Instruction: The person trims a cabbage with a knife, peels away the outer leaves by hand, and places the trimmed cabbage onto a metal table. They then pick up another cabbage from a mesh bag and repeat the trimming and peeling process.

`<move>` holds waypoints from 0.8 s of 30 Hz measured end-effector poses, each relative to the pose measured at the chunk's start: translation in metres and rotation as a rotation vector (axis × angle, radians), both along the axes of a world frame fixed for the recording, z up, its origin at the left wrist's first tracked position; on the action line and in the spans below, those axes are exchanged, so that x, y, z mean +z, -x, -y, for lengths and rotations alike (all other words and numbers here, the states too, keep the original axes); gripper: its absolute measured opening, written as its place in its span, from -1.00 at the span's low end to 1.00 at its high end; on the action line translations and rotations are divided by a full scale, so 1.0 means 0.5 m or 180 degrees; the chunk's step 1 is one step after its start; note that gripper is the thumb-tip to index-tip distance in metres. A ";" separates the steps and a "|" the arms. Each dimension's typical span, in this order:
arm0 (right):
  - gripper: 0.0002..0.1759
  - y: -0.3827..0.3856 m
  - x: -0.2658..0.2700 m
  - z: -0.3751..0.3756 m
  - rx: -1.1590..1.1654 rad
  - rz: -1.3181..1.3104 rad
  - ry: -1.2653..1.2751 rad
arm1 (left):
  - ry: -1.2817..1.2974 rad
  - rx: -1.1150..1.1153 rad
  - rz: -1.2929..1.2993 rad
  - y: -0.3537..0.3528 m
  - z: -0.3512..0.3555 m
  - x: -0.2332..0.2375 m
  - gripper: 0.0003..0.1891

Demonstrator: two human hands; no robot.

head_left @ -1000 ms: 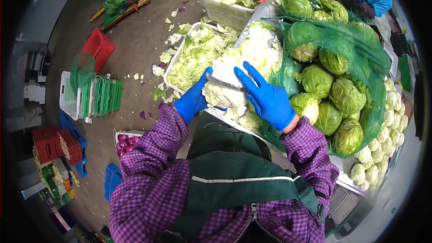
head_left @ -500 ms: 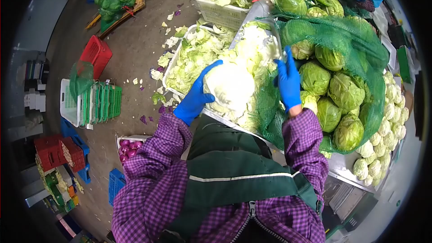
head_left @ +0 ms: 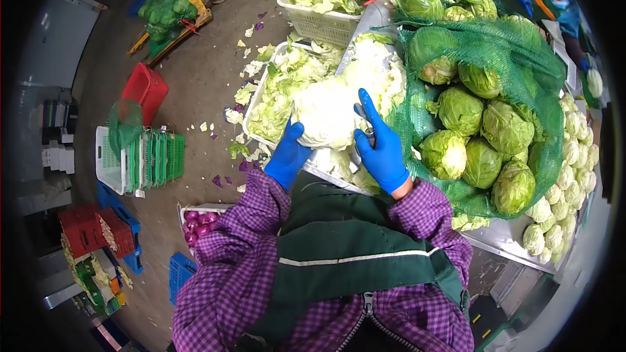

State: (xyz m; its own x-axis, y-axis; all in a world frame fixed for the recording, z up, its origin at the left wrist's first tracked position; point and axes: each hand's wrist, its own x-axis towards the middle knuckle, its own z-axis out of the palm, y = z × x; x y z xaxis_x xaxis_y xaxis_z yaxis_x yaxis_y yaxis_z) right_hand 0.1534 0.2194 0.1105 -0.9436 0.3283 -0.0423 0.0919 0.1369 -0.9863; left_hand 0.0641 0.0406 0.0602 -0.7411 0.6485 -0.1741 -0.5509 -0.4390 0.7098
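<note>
Here's the cabbage (head_left: 326,114), pale and round. It sits just left of the sack (head_left: 515,45) at the near edge of the table (head_left: 502,238), right in front of the person's chest and pinned between both gloved hands. The left hand (head_left: 287,156) cups it from the side away from the sack, with the thumb up on the curve. The fingers are wrapped under and out of sight, a cradle that looks meant to stop a round head rolling off the edge. The right hand (head_left: 381,150) presses in from the sack side, its index finger (head_left: 368,107) stretched straight up the cabbage and the other fingers half curled. A grey sliver shows beside that finger, perhaps a blade, but whether the hand grips anything there I cannot tell. The sack's green net bunches the untrimmed heads together, which seems to keep them from wandering across the steel while staying within the right hand's reach. Between sack and cabbage lies a heap of loose leaves (head_left: 381,68). On the far side of the cabbage from the sack, a white crate (head_left: 253,107) of more leaves hugs the table edge, handy, I'd say, for whatever falls from the left.
</note>
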 end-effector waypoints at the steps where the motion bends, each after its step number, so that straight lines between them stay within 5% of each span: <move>1: -0.21 -0.004 0.002 0.004 0.0053 0.0047 -0.0655 | -0.0179 0.0119 0.0381 -0.004 -0.004 -0.006 -0.08; 3: -0.09 -0.004 -0.003 0.005 0.0154 -0.0169 -0.1768 | -0.0371 0.0229 0.0754 -0.005 -0.011 -0.016 -0.14; 12: -0.10 0.016 -0.031 -0.007 0.0434 0.0117 -0.2711 | -0.0470 0.0314 0.0884 -0.018 -0.024 0.004 -0.18; 18: -0.16 0.022 -0.095 -0.022 0.0053 -0.0338 -0.2916 | -0.0131 0.0314 0.0855 -0.036 -0.024 0.006 -0.18; 20: -0.19 0.004 -0.163 -0.074 -0.0345 0.0816 -0.2302 | -0.1041 0.0427 0.1172 -0.034 -0.001 -0.009 -0.12; 22: -0.25 -0.028 -0.192 -0.101 -0.0794 0.0036 -0.2186 | -0.0613 0.0386 -0.0114 -0.024 0.013 0.049 -0.07; 24: -0.26 -0.025 -0.137 -0.071 -0.0650 0.0013 -0.1902 | -0.0393 0.0415 0.0375 -0.018 0.056 0.003 -0.07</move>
